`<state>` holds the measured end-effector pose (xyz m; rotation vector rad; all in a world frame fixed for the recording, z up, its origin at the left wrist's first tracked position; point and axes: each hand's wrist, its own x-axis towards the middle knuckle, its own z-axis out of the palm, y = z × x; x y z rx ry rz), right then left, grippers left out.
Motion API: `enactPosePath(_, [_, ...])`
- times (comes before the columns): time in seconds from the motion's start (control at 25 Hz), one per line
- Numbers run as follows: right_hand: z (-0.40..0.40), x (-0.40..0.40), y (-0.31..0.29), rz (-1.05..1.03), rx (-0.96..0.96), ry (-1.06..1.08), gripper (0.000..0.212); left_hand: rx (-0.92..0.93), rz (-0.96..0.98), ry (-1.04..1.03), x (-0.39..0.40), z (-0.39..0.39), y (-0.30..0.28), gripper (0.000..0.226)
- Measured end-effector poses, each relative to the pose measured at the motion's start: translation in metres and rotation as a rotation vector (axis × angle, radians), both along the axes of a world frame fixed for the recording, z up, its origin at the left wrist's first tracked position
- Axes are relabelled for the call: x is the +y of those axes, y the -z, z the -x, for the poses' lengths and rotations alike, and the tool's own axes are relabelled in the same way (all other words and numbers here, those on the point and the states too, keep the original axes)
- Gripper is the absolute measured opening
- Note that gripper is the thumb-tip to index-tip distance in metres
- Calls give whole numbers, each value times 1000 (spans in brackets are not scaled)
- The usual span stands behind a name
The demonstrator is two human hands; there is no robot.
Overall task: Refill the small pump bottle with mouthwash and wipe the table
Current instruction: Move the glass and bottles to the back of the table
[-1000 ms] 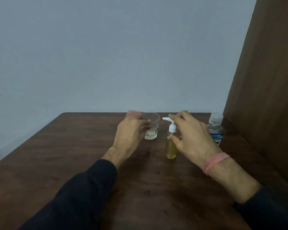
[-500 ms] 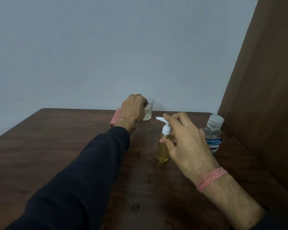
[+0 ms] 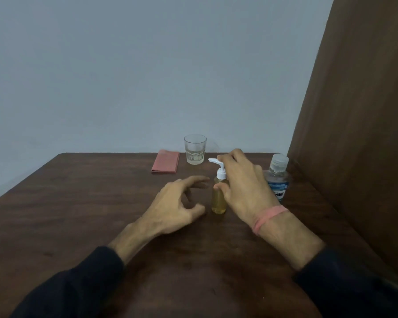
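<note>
The small pump bottle [image 3: 218, 200], with yellowish liquid and a white pump head, stands upright on the dark wooden table [image 3: 78, 203]. My right hand [image 3: 241, 187] grips it: the thumb presses the neck and the fingers curl over the pump head. My left hand [image 3: 178, 203] hovers just left of the bottle, fingers spread and relaxed, holding nothing. The mouthwash bottle [image 3: 278, 180], clear with a blue label and a closed cap, stands to the right, partly hidden behind my right hand. A folded pink cloth [image 3: 166, 164] lies at the table's back edge.
A clear glass [image 3: 195, 149] with a little liquid stands at the back of the table, right of the cloth. A brown wooden panel [image 3: 354, 134] rises along the table's right side. A grey wall is behind.
My left hand carried the glass to the back of the table, let it go, and drew back beside the pump bottle. My right hand stayed on the pump bottle.
</note>
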<state>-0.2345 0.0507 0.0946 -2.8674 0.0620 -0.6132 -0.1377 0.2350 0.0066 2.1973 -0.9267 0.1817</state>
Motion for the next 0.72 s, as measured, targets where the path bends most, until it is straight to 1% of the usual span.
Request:
enactPosePath(0.04, [0, 2, -4, 17, 17, 16, 63, 48, 15, 22, 0, 14, 2, 76])
enactPosePath(0.08, [0, 4, -8, 50, 34, 31, 62, 60, 35, 1, -4, 25, 2, 81])
enactPosePath(0.16, [0, 8, -17, 176, 69, 64, 55, 25, 50, -137, -21, 35, -3, 83])
enactPosePath(0.2, [0, 9, -23, 255, 83, 74, 49, 1, 31, -201, -28, 38, -7, 79])
enactPosePath(0.28, [-1, 11, -36, 374, 96, 61, 31, 5, -26, -240, -39, 40, -13, 62])
enactPosePath(0.36, [-8, 8, -51, 422, 135, 35, 14, 51, -52, -245, -45, 39, -14, 51])
enactPosePath(0.4, [-14, 5, -60, 439, 175, 25, 11, 62, -55, -256, -47, 36, -14, 51])
enactPosePath(0.52, [-38, -15, -89, 452, 330, -48, 16, 85, -52, -293, -61, 25, -16, 58])
enactPosePath(0.64, [-69, -48, -110, 381, 521, -175, 24, 112, -55, -327, -83, 0, -17, 62])
enactPosePath(0.72, [-95, -76, -113, 322, 554, -221, 23, 104, -41, -345, -102, -19, -14, 61])
